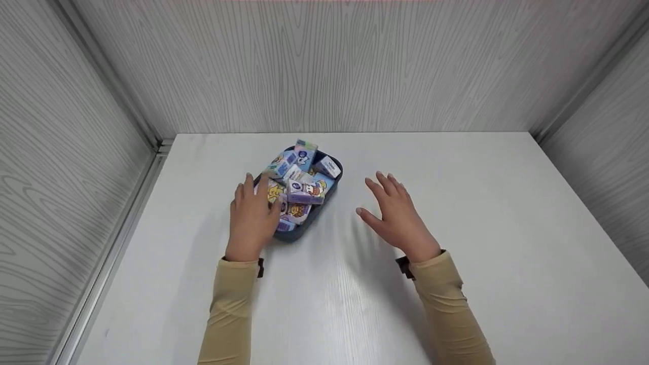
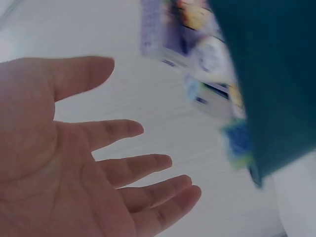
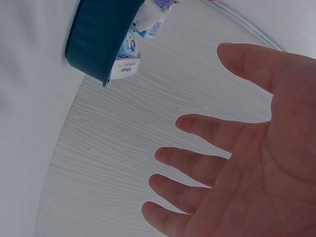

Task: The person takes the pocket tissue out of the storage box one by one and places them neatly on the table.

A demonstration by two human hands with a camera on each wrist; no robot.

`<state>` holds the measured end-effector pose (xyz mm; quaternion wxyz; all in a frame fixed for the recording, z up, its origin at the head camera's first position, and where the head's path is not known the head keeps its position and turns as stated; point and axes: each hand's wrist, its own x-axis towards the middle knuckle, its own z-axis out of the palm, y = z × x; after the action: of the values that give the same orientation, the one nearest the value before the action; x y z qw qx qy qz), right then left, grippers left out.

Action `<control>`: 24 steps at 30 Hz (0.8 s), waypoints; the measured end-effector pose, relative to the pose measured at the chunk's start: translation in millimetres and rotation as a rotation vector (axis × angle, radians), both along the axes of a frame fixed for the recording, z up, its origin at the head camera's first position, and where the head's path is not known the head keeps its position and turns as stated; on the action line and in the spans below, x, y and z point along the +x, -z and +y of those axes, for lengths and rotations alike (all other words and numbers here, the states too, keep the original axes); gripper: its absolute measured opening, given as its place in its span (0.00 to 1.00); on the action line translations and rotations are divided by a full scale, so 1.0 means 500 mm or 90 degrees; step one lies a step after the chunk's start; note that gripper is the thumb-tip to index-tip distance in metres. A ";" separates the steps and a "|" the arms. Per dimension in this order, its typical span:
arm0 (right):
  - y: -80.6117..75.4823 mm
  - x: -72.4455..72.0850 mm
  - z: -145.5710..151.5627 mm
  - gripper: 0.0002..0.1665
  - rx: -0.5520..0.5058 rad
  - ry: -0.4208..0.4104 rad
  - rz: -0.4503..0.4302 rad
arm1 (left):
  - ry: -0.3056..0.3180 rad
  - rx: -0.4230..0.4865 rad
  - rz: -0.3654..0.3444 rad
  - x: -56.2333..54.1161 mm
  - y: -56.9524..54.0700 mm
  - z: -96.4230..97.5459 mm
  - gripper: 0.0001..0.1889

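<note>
A dark blue-green basket, heaped with small colourful boxes, stands left of centre on the white table. My left hand is by its left side, fingers spread; in the left wrist view the palm and fingers are apart from the basket, and boxes rise above its rim. To the right of the basket, my right hand is held over the table with its fingers apart and nothing in them. The right wrist view shows the basket's wall and a white-and-blue box beyond that hand's fingers.
The white table meets a grey wood-grain panel at the back. Similar side panels stand left and right, with a metal rail along the left edge.
</note>
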<state>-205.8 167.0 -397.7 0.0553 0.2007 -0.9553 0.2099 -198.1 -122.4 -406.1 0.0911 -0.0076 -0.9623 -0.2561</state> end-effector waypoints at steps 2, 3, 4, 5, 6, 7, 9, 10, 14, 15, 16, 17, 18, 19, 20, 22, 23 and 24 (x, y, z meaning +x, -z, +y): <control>0.003 -0.005 -0.002 0.39 -0.003 -0.004 0.004 | -0.014 -0.001 0.011 -0.003 0.013 -0.013 0.32; 0.004 -0.007 -0.004 0.38 -0.006 -0.008 0.009 | -0.021 -0.001 0.016 -0.004 0.019 -0.019 0.32; 0.006 -0.009 -0.006 0.38 -0.009 -0.011 0.015 | -0.026 -0.002 0.023 -0.006 0.026 -0.024 0.31; 0.007 -0.012 -0.008 0.37 -0.010 -0.015 0.021 | -0.032 0.001 0.027 -0.007 0.033 -0.028 0.31; 0.009 -0.015 -0.011 0.37 -0.012 -0.020 0.027 | -0.036 0.005 0.026 -0.010 0.039 -0.031 0.30; 0.010 -0.018 -0.016 0.36 -0.013 -0.027 0.034 | -0.041 0.014 0.020 -0.013 0.045 -0.034 0.30; 0.013 -0.022 -0.029 0.35 -0.016 -0.039 0.046 | -0.044 0.034 0.005 -0.018 0.056 -0.039 0.29; 0.015 -0.024 -0.037 0.35 -0.017 -0.043 0.048 | -0.044 0.044 -0.006 -0.020 0.060 -0.041 0.29; 0.023 -0.034 -0.084 0.33 -0.035 -0.075 0.063 | -0.049 0.069 -0.047 -0.026 0.067 -0.050 0.29; 0.026 -0.037 -0.096 0.32 -0.039 -0.086 0.066 | -0.051 0.072 -0.057 -0.027 0.067 -0.052 0.29; 0.029 -0.040 -0.110 0.31 -0.042 -0.098 0.069 | -0.052 0.076 -0.066 -0.027 0.067 -0.054 0.30; 0.032 -0.044 -0.122 0.31 -0.046 -0.113 0.073 | -0.053 0.080 -0.077 -0.028 0.067 -0.056 0.32; 0.035 -0.048 -0.133 0.30 -0.045 -0.128 0.077 | -0.052 0.085 -0.087 -0.028 0.068 -0.058 0.33; 0.038 -0.051 -0.144 0.29 -0.042 -0.140 0.078 | -0.052 0.091 -0.097 -0.028 0.068 -0.059 0.35; 0.041 -0.055 -0.153 0.29 -0.036 -0.149 0.079 | -0.050 0.098 -0.106 -0.028 0.070 -0.060 0.36; 0.045 -0.061 -0.169 0.27 -0.021 -0.164 0.078 | -0.047 0.108 -0.119 -0.029 0.073 -0.063 0.38; 0.047 -0.063 -0.176 0.27 -0.013 -0.170 0.077 | -0.047 0.112 -0.124 -0.029 0.075 -0.064 0.38; 0.049 -0.065 -0.182 0.27 -0.004 -0.174 0.074 | -0.046 0.118 -0.128 -0.030 0.077 -0.065 0.38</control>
<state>-238.3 76.1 -421.9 0.0818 0.3408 -0.9135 0.2066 -213.0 -154.7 -444.4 0.0041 0.0614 -0.9384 -0.3400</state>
